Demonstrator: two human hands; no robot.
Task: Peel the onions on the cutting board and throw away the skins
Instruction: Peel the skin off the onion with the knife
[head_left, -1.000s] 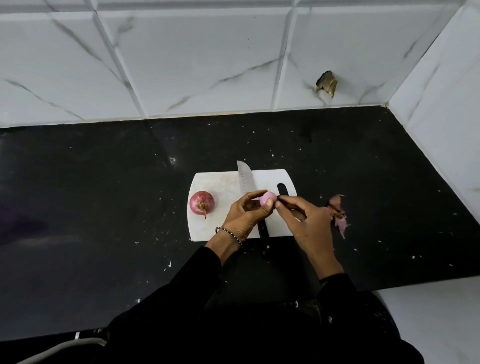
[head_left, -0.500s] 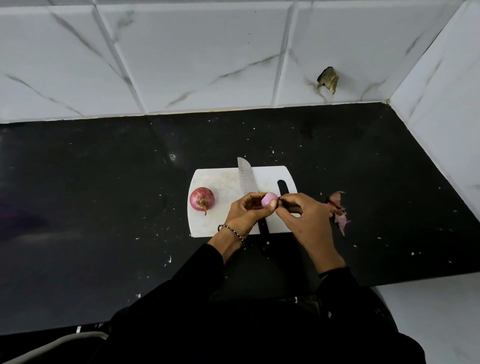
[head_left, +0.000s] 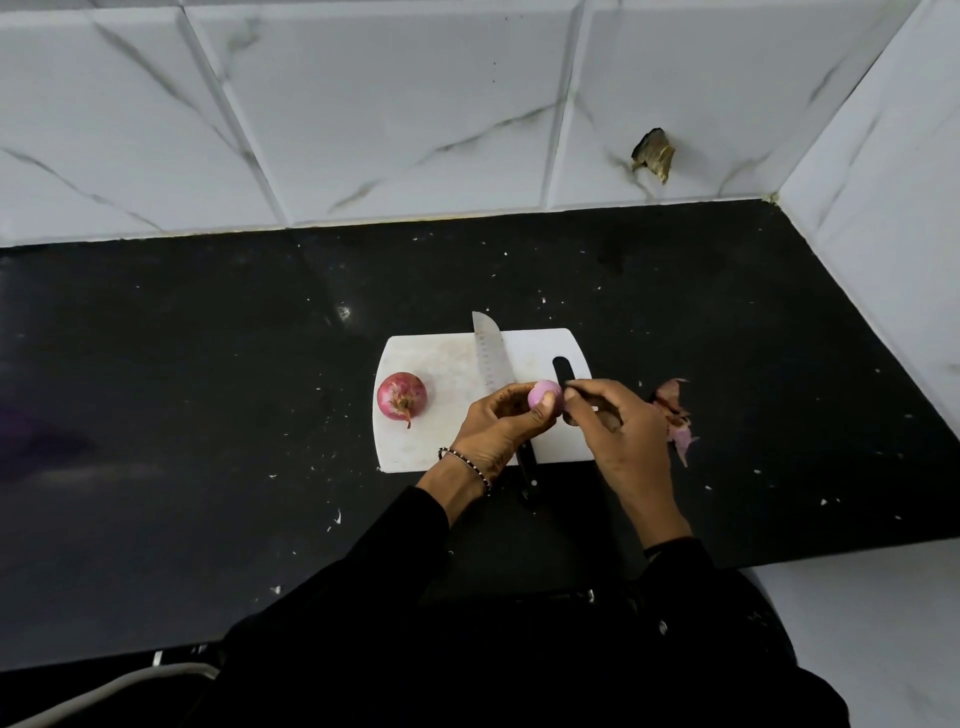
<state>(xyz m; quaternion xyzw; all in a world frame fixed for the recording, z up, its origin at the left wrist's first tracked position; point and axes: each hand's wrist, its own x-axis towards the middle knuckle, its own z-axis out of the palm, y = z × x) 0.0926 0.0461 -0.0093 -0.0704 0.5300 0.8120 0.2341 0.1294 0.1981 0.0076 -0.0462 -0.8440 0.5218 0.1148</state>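
Gripping the part-peeled onion (head_left: 544, 396) over the cutting board (head_left: 431, 447) in the curled left hand (head_left: 498, 423) to steady it, pinching at its three o'clock edge with the right hand (head_left: 623, 431), likely lifting leftover skin

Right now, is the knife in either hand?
No: the knife lies on the cutting board; the left hand holds a peeled onion.

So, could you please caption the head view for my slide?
Left hand holds an onion, right hand pinches its end, over the board.
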